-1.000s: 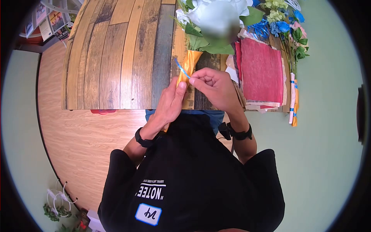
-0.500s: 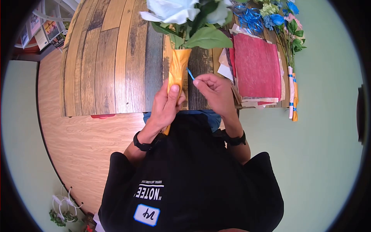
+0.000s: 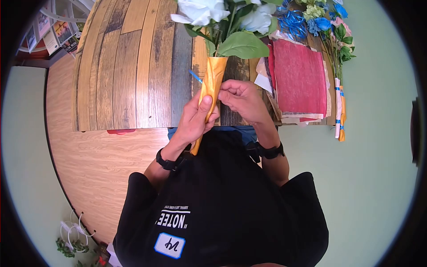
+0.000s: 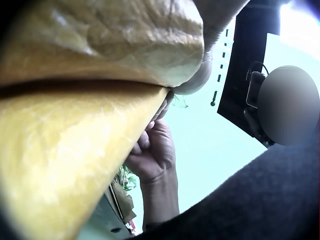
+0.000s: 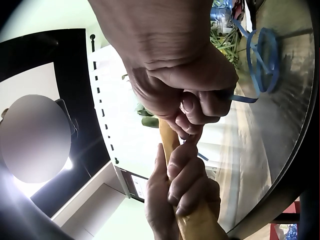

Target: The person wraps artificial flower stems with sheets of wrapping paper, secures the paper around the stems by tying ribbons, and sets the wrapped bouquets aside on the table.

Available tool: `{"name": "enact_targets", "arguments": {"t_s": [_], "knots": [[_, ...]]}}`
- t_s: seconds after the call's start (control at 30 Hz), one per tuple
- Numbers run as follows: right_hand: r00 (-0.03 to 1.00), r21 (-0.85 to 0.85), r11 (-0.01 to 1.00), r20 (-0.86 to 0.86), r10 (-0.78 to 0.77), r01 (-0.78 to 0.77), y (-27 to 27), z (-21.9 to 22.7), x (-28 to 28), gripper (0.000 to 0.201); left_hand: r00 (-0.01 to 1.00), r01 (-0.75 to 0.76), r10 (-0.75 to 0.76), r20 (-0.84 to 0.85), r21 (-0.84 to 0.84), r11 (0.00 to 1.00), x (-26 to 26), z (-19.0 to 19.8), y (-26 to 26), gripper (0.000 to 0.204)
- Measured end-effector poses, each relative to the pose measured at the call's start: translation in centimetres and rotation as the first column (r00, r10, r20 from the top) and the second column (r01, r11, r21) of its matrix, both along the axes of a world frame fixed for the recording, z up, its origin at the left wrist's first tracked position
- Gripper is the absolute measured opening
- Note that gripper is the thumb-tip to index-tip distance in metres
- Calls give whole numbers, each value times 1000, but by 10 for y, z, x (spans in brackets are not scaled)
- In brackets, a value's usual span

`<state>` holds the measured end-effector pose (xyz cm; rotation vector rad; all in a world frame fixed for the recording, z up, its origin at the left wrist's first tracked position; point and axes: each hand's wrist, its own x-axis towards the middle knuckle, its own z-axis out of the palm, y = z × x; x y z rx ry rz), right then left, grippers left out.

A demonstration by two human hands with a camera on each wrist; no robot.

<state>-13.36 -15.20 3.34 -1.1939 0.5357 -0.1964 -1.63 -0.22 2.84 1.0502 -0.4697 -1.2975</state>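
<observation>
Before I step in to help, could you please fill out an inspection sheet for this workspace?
Surface: wooden table, plank pattern with dark patches.
Job's things: white flowers, yellow wrap around their stems; a blue ribbon pokes out beside the wrap.
Clutter: red paper on a stack of sheets, a blue tangle behind it, wrapped flowers at the table's right edge.
Hands: left hand grips the wrap; right hand holds the ribbon, which trails from it in loose loops.
Cables: none certain; thin white loops near the plants might be wire.
Surroundings: pale wood-look floor, a rack of printed items.
</observation>
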Motion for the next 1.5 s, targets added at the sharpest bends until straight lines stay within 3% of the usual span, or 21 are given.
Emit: {"name": "enact_targets", "arguments": {"t_s": [0.4, 0.47, 0.5, 0.57, 0.6, 0.67, 0.7, 0.77, 0.8, 0.83, 0.87, 0.9, 0.93, 1.0, 1.03, 1.1, 1.13, 1.2, 1.3, 1.37, 1.5], "knots": [[990, -48, 998, -136, 36, -43, -5, -4, -22, 18, 996, -68, 67, 52, 13, 998, 2, -8, -6, 43], [982, -234, 964, -111, -154, 125, 1, 0, -19, 19, 983, -66, 60, 175, 28, 997, 2, -11, -9, 40], [982, -233, 965, -112, -151, 122, 3, 4, -20, 19, 983, -69, 63, 174, 28, 997, 1, -14, -10, 40], [964, -425, 879, -52, -261, 216, 6, 15, -21, 20, 926, -62, 35, 375, 59, 996, 0, -20, -11, 44], [963, -425, 879, -54, -263, 216, 8, 23, -18, 20, 927, -60, 33, 373, 60, 996, -1, -21, -13, 44], [979, -674, 737, -111, -170, 51, 15, 41, -9, 26, 781, -112, 74, 620, 22, 993, -5, -23, -18, 34], [978, -675, 736, -114, -174, 53, 18, 41, -4, 26, 783, -108, 71, 618, 22, 994, -8, -26, -19, 34], [990, -898, 437, -9, -140, 54, 21, 40, 9, 32, 697, -132, 126, 706, -47, 990, -13, -35, -20, 24], [986, -924, 382, -53, -158, 12, 21, 42, 13, 33, 699, -132, 128, 704, -50, 990, -14, -38, -20, 24], [986, -925, 379, -55, -157, 9, 20, 42, 15, 33, 622, -106, 100, 777, -44, 993, -14, -39, -19, 22], [963, -937, 322, -199, -180, -133, 19, 41, 18, 31, 537, -81, 72, 840, -34, 996, -15, -40, -19, 20], [918, -923, 268, -335, -210, -275, 19, 41, 19, 30, 539, -84, 75, 839, -35, 996, -16, -40, -19, 20], [919, -923, 268, -336, -206, -278, 18, 41, 20, 30, 523, -87, 76, 849, -36, 996, -17, -39, -20, 21], [940, -900, 402, -270, -208, -169, 17, 38, 20, 21, 506, -94, 80, 859, -37, 995, -17, -36, -21, 22], [940, -899, 403, -272, -207, -172, 17, 35, 20, 21, 532, -96, 52, 845, -1, 995, -16, -32, -21, 22], [953, -721, 693, -200, -229, 15, 17, 31, 18, 18, 559, -93, 25, 829, 33, 995, -15, -29, -21, 23], [952, -722, 692, -202, -231, 15, 18, 31, 17, 18, 600, -80, 6, 800, 53, 995, -14, -29, -21, 24], [969, -597, 797, -126, -211, 96, 20, 34, 14, 16, 641, -64, -14, 768, 72, 995, -11, -30, -20, 24], [974, -593, 792, -49, -220, 149, 22, 43, 12, 16, 700, -47, -27, 713, 84, 995, -9, -27, -20, 27], [966, -562, 805, -39, -255, 189, 21, 45, 11, 16, 755, -28, -96, 649, 178, 984, -6, -15, -20, 30], [966, -423, 881, -48, -255, 212, 14, 53, 3, 15, 774, -50, -23, 633, 97, 994, -8, -28, -20, 38]]}}
